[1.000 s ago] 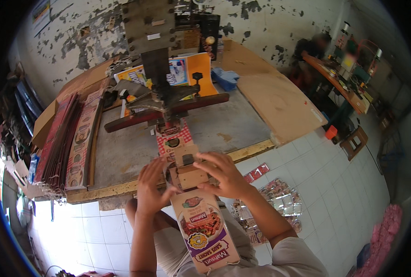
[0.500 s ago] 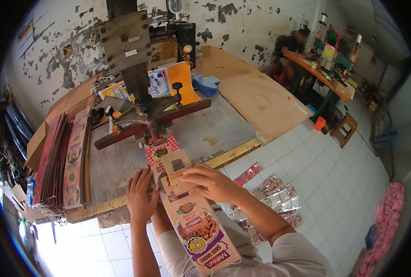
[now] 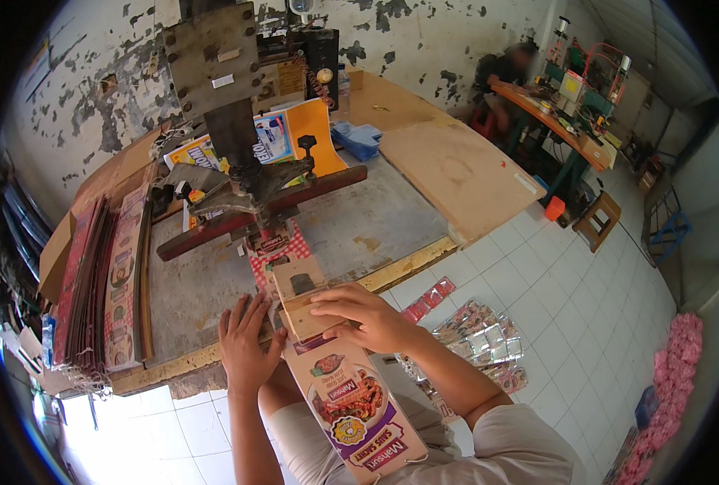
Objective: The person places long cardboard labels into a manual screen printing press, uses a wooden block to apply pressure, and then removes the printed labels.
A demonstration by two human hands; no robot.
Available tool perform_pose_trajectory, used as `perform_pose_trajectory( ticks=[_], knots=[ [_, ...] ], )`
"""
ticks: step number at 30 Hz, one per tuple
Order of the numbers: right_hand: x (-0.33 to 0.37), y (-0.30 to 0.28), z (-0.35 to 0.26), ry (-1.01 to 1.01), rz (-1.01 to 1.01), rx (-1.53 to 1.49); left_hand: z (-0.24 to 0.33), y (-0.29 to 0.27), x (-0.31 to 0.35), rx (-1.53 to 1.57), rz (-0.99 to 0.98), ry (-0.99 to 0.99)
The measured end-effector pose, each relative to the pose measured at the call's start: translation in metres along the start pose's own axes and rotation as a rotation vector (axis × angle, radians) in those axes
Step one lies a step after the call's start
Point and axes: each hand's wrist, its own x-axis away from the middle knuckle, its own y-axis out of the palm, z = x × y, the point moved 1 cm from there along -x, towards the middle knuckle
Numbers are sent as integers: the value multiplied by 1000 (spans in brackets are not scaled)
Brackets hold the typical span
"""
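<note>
A long printed cardboard strip [image 3: 345, 368] with food pictures runs from my lap over the table edge. Its far end lies below the red bar [image 3: 319, 188] of a metal press [image 3: 214, 65]. On top of the strip sits a flat tan wooden block [image 3: 299, 311] with a dark patch. My right hand [image 3: 363, 322] grips the block's right side, fingers over its top and thumb nearer me. Left of the strip, my left hand [image 3: 248, 343] lies with fingers stretched out on the table's front edge, its thumb close against the strip.
Upright stacks of printed strips [image 3: 121, 275] stand at the table's left. Behind the press are an orange printed sheet [image 3: 309, 137] and a blue cloth [image 3: 358, 139]. Shiny sachet strips [image 3: 477, 339] lie on the tiled floor. A person [image 3: 505, 73] sits at a far workbench [image 3: 557, 125].
The wooden block has turned slightly and shifted left and toward me, with my right hand on it. My left hand stays almost in place. The view has tilted slightly.
</note>
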Motion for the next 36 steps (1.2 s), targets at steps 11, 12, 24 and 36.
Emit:
perform_pose_trajectory(
  ticks=[11,12,24,36],
  knots=[
    [-7,-3,4,87,-51,-21,1,2,0,-43,-13,-16],
    [-13,0,2,109,-72,-31,-1,2,0,-45,-8,-6],
    [-88,37,92,86,-137,72,-8,0,6,-54,14,4],
    [-95,45,106,132,-110,13,-8,1,6,-46,23,1]
  ],
)
